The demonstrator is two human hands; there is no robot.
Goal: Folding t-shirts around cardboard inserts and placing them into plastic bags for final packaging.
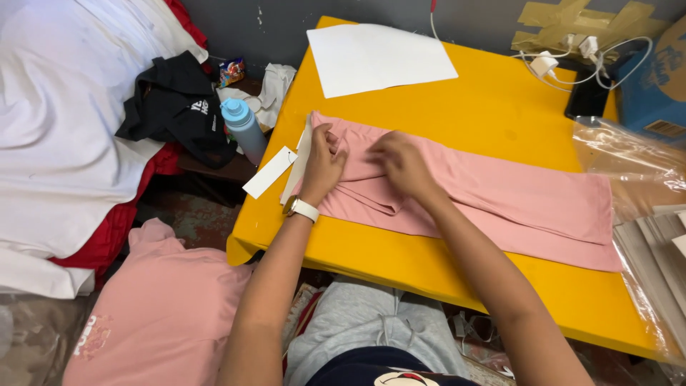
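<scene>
A pink garment (514,196) lies folded lengthwise across the yellow table (457,107). My left hand (323,161), with a white watch on its wrist, presses and pinches the cloth near the garment's left end. My right hand (401,163) rests on the fabric just to the right of it, its fingers bunching a fold. A white card tag (270,172) sticks out over the table's left edge beside the left hand.
A white sheet of paper (379,57) lies at the table's far side. Clear plastic bags (629,168) sit at the right, with a phone (587,93) and charger cables behind. A blue bottle (243,129), black clothing (179,104) and a pink shirt pile (157,307) are to the left.
</scene>
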